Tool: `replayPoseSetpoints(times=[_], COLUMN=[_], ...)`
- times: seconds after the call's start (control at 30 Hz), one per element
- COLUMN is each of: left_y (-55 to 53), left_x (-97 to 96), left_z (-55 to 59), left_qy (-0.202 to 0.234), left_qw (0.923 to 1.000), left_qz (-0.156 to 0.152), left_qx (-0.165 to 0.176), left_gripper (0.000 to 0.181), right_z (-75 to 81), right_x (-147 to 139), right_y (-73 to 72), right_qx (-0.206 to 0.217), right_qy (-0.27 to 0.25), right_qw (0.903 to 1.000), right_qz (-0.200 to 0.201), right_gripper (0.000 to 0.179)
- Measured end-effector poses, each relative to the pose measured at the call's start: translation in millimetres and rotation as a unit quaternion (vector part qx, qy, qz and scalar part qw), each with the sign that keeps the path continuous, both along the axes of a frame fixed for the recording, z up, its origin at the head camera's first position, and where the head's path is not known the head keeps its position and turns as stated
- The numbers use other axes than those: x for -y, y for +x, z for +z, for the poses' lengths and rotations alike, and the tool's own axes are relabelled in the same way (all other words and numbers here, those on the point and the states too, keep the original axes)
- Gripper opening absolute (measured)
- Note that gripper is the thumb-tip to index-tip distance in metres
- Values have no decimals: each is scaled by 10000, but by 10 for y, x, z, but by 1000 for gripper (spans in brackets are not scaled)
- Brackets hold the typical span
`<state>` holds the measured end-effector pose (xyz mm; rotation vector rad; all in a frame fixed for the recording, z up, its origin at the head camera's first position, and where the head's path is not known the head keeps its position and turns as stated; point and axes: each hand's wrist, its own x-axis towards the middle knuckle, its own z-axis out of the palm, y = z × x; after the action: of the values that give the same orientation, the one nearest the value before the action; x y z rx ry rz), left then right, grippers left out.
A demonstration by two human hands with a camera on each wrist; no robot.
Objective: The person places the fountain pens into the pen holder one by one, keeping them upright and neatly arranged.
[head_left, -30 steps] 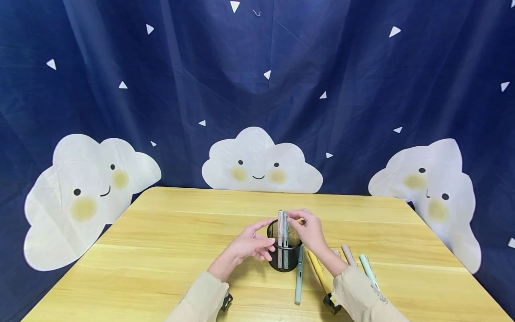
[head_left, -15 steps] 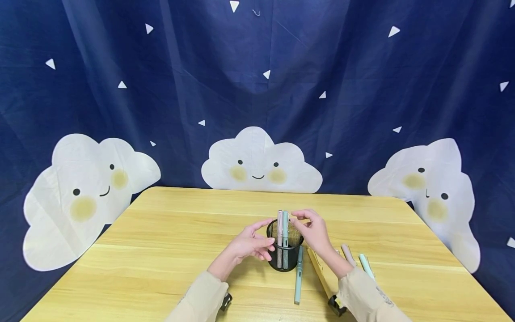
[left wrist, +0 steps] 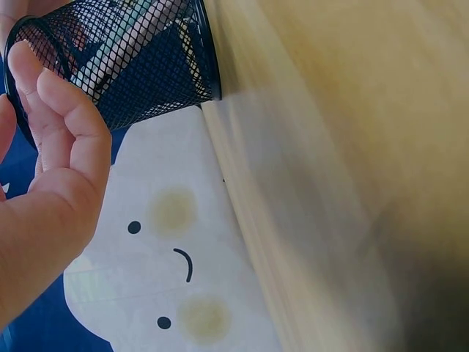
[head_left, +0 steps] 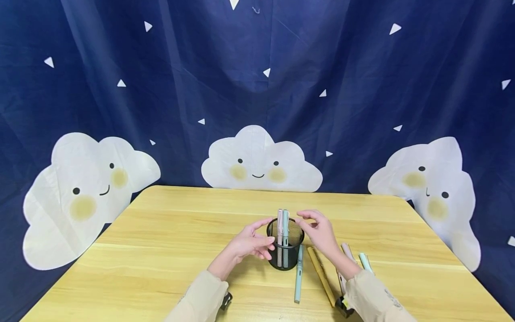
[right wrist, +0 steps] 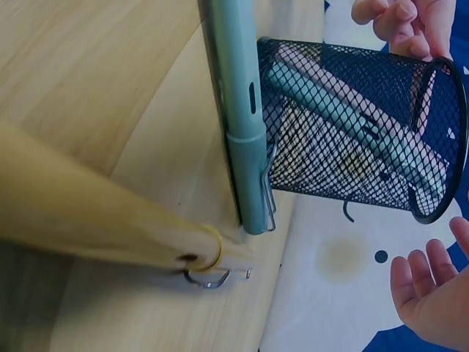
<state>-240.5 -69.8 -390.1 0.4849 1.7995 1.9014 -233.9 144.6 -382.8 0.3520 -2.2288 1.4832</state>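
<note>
A black mesh pen holder [head_left: 292,257] stands upright on the table. Inside it lean a pale pink pen [head_left: 280,226] and a blue-green pen [head_left: 285,226], their capped ends above the rim. My left hand [head_left: 248,241] is at the holder's left side, thumb and index finger touching the rim with fingers relaxed. To the right of the rim, my right hand [head_left: 320,230] holds nothing; its fingers are loosely bent and apart from the pens, as the right wrist view's hand [right wrist: 443,293] also shows.
Beside the holder's base lies a blue-green pen [head_left: 298,277]. Right of it are a yellow pen [head_left: 322,277], a greyish-pink pen [head_left: 347,250] and a mint pen [head_left: 365,261]; my right forearm partly covers some. The wooden table [head_left: 181,232] ends at a dark blue curtain [head_left: 177,89].
My right hand has let go of the blue-green pen in the holder and moved slightly right, away from it. The left hand stays at the rim.
</note>
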Motion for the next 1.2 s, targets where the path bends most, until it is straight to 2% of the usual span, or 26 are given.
replayPoseSetpoints(times=[0.3,0.4,0.53,0.63,0.83,1.1,1.2], left_y=[-8,-11,-10,-5,3,3,1], left_x=[-1,-1,-1,-3,1,10,9], left_z=[1,-4,3,13,16,13,8], left_qy=[35,36,13,-21,-44,2,22], left_qw=[10000,10000,10000,10000,10000,10000,10000], left_qz=[-16,-13,-5,9,3,-3,-6], left_qx=[-5,-11,-7,-2,-2,8,13], left_gripper=[70,69,68,68,67,68,68], right_z=[5,116,99,-28,-40,118,85], right_x=[-83,-63,-113,-203,-268,-245,-287], right_y=[60,167,171,95,142,303,291], right_qx=[106,170,182,129,117,131,118], right_qy=[26,53,140,177,145,277,264], right_qw=[9999,9998,9997,9998,9998,9994,9994], right_qz=[14,-3,-9,-22,-61,-180,-189], right_gripper=[21,21,21,22,23,21,20])
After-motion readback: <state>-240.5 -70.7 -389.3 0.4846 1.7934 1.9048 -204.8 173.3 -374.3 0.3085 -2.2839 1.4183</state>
